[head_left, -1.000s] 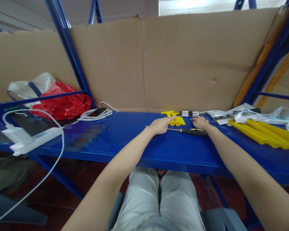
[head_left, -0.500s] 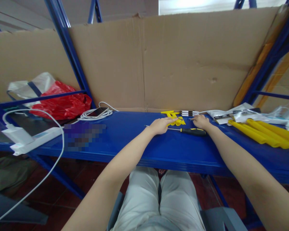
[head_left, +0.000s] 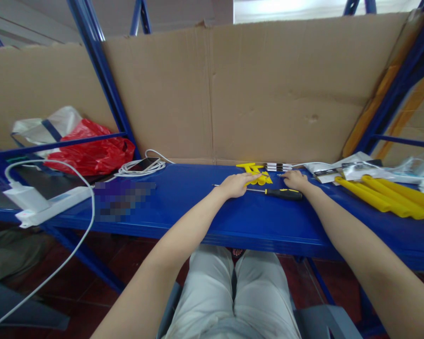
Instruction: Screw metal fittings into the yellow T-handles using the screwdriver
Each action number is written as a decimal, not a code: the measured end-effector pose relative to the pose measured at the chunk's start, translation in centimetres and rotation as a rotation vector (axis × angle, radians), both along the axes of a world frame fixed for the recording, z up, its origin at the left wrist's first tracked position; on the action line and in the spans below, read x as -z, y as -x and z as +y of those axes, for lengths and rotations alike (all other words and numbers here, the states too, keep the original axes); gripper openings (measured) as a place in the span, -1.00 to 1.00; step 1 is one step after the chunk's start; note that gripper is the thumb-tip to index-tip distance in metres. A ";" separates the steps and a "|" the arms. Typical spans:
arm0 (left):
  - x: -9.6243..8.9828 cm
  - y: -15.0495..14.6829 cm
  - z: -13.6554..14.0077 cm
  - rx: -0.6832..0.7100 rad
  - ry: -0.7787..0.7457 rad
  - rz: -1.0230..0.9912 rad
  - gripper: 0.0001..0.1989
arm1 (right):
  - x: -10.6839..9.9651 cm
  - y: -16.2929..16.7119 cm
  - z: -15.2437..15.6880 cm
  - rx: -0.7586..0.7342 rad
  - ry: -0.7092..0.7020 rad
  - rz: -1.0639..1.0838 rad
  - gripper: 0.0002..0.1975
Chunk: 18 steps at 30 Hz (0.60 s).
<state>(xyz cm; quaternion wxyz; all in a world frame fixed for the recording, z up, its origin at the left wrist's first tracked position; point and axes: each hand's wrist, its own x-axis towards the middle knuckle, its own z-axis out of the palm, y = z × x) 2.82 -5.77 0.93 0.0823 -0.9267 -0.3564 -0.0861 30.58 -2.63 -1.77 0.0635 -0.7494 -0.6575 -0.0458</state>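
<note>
My left hand (head_left: 236, 185) lies low over the blue table (head_left: 183, 207), fingers stretched out to the right beside small yellow plastic pieces (head_left: 265, 179). It covers part of the thin shaft of a screwdriver (head_left: 284, 194), whose black and yellow handle points right. To the right of the yellow pieces, my right hand (head_left: 294, 180) rests on the table, its fingers extended leftward with nothing visible in them. A small, thin item (head_left: 280, 175) lies at its fingertips, too small to name. Yellow T-shaped pieces (head_left: 249, 167) sit just beyond my left hand.
Behind the T-shaped pieces are white and black packs (head_left: 278, 166). Yellow tubes (head_left: 385, 195) and plastic packaging (head_left: 342, 167) lie at right. At left are a coiled white cable (head_left: 141, 167), a red bag (head_left: 92, 148) and a power strip (head_left: 54, 207). Cardboard (head_left: 268, 89) stands behind.
</note>
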 end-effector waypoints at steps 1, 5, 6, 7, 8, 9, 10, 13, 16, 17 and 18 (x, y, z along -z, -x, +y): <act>0.0 0.0 0.0 0.002 -0.001 -0.001 -0.28 | 0.1 -0.1 0.1 -0.003 -0.006 -0.001 -0.42; 0.1 0.0 0.2 0.010 -0.008 -0.010 -0.27 | 0.4 -0.5 0.5 -0.016 -0.033 -0.008 -0.43; 0.2 0.0 0.2 0.012 -0.009 -0.010 -0.27 | 0.5 -0.6 0.6 -0.020 -0.039 -0.010 -0.43; 0.2 0.0 0.2 0.013 -0.011 -0.009 -0.28 | 0.5 -0.6 0.6 -0.024 -0.042 -0.012 -0.43; 0.2 0.0 0.2 0.013 -0.014 -0.005 -0.27 | 0.5 -0.6 0.7 -0.028 -0.042 -0.013 -0.43; 0.2 0.0 0.2 0.012 -0.015 -0.002 -0.27 | 0.5 -0.6 0.7 -0.030 -0.040 -0.013 -0.43; 0.2 0.0 0.2 0.011 -0.016 0.002 -0.27 | 0.5 -0.6 0.7 -0.030 -0.039 -0.011 -0.44; 0.1 0.0 0.1 0.004 -0.021 0.006 -0.29 | 0.4 -0.4 0.5 -0.018 -0.041 0.001 -0.45; 0.0 0.0 0.0 -0.003 -0.028 0.012 -0.31 | 0.0 -0.3 0.2 -0.012 -0.085 0.037 -0.47; 0.0 0.0 -0.1 -0.007 -0.030 0.016 -0.31 | -0.2 -0.3 0.0 -0.028 -0.114 0.060 -0.48; 0.0 0.0 -0.1 -0.012 -0.033 0.020 -0.31 | -0.4 -0.3 -0.1 -0.057 -0.148 0.092 -0.51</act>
